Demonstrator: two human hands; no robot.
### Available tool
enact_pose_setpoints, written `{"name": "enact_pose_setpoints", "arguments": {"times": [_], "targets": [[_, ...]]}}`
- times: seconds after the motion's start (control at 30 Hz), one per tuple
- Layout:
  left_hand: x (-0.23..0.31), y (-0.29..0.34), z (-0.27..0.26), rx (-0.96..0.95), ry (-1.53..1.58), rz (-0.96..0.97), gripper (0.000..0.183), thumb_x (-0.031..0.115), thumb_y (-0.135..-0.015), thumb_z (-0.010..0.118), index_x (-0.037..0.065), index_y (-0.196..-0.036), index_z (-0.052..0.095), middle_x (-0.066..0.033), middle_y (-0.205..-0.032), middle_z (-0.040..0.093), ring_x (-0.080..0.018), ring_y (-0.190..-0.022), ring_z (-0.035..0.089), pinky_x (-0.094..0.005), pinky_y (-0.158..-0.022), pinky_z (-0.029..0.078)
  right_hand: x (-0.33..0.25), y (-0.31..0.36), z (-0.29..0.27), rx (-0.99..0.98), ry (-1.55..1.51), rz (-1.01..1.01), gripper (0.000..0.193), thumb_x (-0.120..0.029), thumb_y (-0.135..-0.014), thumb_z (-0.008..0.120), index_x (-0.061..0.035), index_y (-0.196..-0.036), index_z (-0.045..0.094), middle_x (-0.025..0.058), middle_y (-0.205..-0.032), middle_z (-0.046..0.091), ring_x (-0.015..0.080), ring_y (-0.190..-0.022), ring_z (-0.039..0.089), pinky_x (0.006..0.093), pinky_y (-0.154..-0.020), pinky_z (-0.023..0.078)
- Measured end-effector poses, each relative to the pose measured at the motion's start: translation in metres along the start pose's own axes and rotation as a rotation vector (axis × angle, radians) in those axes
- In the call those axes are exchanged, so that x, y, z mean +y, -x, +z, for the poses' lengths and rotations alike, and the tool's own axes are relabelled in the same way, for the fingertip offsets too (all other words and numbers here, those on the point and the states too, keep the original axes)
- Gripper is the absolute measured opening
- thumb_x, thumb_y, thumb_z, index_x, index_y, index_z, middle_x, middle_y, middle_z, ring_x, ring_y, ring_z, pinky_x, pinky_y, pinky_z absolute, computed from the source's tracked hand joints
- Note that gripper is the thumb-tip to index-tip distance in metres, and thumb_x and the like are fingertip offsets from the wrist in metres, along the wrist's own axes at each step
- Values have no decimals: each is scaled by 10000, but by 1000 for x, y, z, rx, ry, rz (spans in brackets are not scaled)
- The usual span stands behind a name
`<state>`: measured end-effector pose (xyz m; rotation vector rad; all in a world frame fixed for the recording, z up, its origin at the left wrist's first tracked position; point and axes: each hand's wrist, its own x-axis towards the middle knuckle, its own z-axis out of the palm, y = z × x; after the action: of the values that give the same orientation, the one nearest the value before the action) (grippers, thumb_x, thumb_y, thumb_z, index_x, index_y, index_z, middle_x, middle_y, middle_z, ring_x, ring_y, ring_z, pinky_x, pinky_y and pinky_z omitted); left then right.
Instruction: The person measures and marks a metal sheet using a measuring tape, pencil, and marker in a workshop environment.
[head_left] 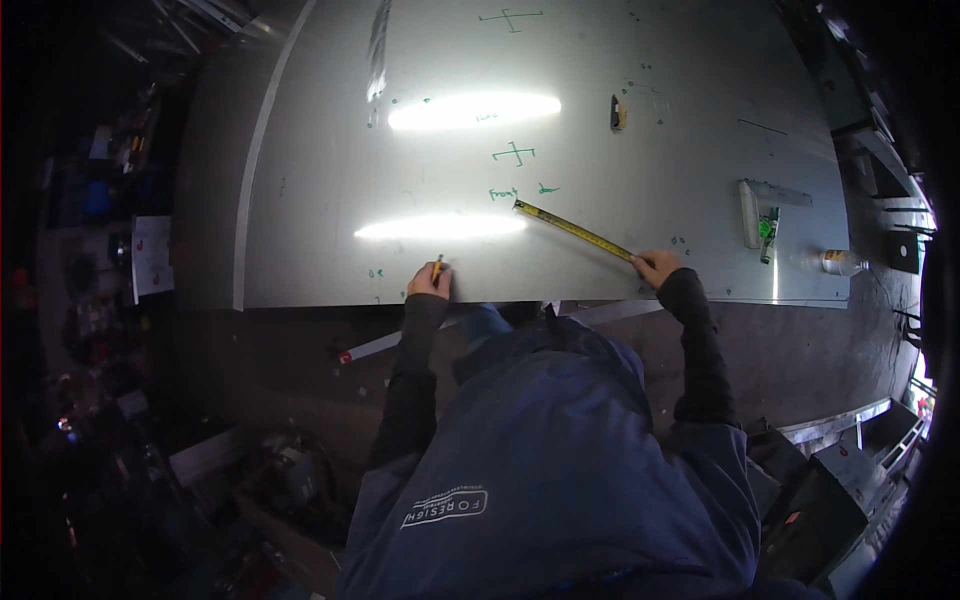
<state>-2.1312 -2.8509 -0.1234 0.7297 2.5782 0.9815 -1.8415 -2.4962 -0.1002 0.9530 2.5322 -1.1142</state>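
A large grey metal sheet [330,180] with green marks and handwriting spreads out in front of me. My right hand [656,268] grips the near end of a yellow tape measure [575,230], its blade slanting up and left across the sheet. The blade's far end lies close to the green handwriting. Whether the tape's case is inside my fingers is hidden. Near the sheet's front edge, my left hand [429,281] is closed around a short orange-yellow pencil [438,267] with a dark tip, held nearly upright.
A small yellow and black tool [618,113] lies farther back on the sheet. At the right are an L-shaped metal square [750,212], a green-handled tool [768,237] and a clear bottle [842,262] on its side. Metal box-like pieces [850,475] stand on the lower right.
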Motion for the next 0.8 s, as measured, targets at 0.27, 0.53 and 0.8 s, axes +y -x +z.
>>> {"name": "enact_pose_setpoints", "arguments": {"times": [0.27, 0.53, 0.8], "targets": [[10, -7, 14, 96, -150, -78, 218, 260, -841, 589, 44, -869, 587, -187, -808, 623, -396, -768, 608, -444, -692, 477, -4, -10, 15, 103, 110, 78, 409, -426, -862, 535, -60, -958, 690, 196, -843, 659, 363, -813, 634, 416, -739, 498], [-59, -9, 18, 50, -215, -35, 291, 256, -843, 530, 37, -1030, 572, -214, -875, 642, -403, -808, 617, -449, -721, 497, 0, -7, 40, 162, -6, 67, 417, -459, -857, 503, -111, -994, 689, 165, -887, 669, 360, -827, 637, 423, -759, 507], [-12, -6, -5, -90, -227, -127, 255, 244, -846, 533, -4, -887, 575, -213, -764, 632, -403, -740, 616, -455, -671, 468, -13, 19, 39, 296, 12, 107, 396, -453, -871, 477, -138, -980, 691, 152, -782, 663, 362, -737, 637, 448, -741, 509]]}}
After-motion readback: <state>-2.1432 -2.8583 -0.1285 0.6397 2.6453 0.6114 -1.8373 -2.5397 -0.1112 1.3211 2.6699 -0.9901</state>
